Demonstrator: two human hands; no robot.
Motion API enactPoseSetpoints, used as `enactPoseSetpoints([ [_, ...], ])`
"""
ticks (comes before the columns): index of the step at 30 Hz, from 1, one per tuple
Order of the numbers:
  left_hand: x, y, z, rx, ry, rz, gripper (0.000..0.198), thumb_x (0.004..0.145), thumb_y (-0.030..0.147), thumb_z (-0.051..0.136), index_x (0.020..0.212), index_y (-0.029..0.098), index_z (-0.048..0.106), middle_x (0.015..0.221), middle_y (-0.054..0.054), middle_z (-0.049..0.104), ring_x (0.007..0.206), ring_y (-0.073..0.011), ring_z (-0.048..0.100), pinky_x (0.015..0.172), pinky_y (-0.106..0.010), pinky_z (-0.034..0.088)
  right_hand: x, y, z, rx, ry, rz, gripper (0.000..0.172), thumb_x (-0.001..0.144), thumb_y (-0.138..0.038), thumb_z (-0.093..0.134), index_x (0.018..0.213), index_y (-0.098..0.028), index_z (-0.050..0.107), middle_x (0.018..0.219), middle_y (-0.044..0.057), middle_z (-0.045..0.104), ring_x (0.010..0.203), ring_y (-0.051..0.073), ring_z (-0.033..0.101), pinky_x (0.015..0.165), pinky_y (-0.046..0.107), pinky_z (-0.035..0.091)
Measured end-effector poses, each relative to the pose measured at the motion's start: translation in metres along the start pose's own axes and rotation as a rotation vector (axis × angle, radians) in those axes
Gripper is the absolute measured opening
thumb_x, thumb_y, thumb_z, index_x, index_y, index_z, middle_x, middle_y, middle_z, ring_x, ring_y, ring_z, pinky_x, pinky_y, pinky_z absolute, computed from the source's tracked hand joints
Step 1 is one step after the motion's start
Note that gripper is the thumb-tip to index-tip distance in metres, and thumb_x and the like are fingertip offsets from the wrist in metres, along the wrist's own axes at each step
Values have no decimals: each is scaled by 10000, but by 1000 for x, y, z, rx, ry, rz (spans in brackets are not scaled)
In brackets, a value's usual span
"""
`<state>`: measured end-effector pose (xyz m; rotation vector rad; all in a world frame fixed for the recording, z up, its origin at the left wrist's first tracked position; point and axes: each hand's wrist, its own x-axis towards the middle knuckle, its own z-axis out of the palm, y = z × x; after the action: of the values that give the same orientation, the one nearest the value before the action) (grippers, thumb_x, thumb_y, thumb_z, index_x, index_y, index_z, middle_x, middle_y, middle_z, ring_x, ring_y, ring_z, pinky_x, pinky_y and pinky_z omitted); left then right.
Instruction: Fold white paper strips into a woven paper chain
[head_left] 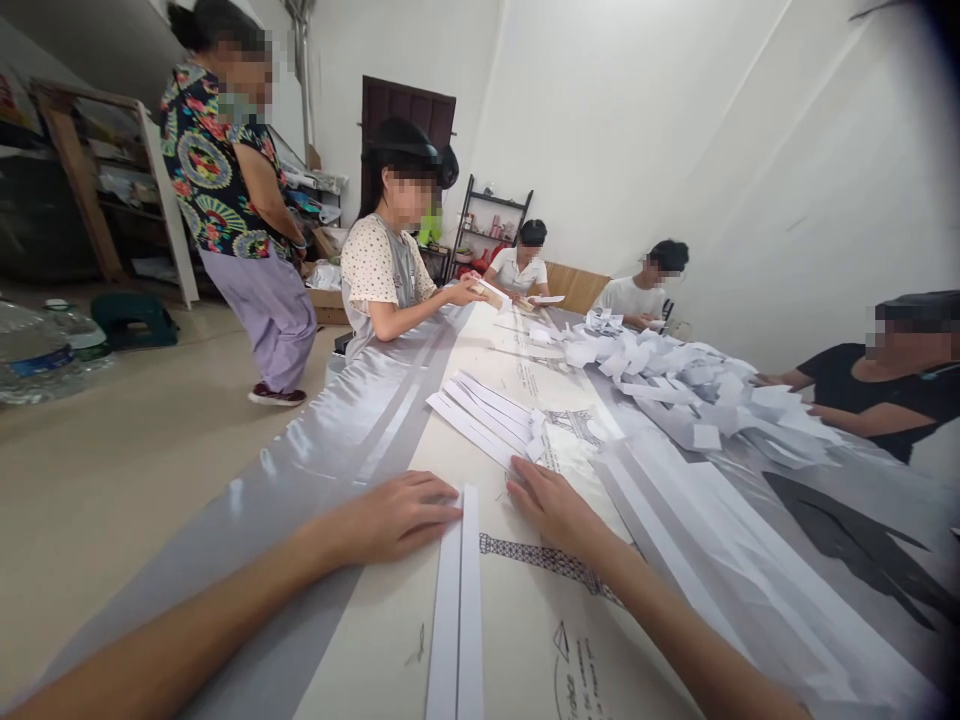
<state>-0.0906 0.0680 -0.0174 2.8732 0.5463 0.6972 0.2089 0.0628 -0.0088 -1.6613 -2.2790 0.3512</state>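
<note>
Two long white paper strips (470, 610) lie side by side on the printed tablecloth (390, 620), running toward me. My left hand (401, 517) rests palm down at their far end, its fingertips touching the left strip, fingers stretched. My right hand (551, 500) lies on the cloth to the right of the strips, fingers spread a little and holding nothing, fingertips at the near edge of a fanned stack of shorter white strips (487, 415). An Eiffel Tower print shows on the cloth between the strips and my right forearm.
A large heap of cut white paper (675, 375) covers the table's right side, with long pale sheets (720, 540) nearer me. Several people sit around the table, one handling paper; another person stands at the left. Water bottles (37, 350) and a green stool (135, 318) are on the floor.
</note>
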Motion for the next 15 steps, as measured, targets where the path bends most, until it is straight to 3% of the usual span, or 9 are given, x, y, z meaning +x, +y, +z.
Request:
enactPoseSetpoints([
  [5,0,1,0,5,1,-6,293,1053,236,464,1284,236,644,1288,-103,658,1173,-247,603,1034,-397,470,12,9,2,-1,77,-13,466,1039,-443,372,1390,-204,563,1408,126,617,1316,320,559,1083,478,457],
  [15,-1,0,0,-19,3,-19,310,1045,201,468,1291,248,649,1274,-97,665,1164,-237,612,1018,-387,486,18,32,15,51,151,-43,495,1038,-462,363,1453,-223,491,1472,96,573,1388,308,493,1168,504,380],
])
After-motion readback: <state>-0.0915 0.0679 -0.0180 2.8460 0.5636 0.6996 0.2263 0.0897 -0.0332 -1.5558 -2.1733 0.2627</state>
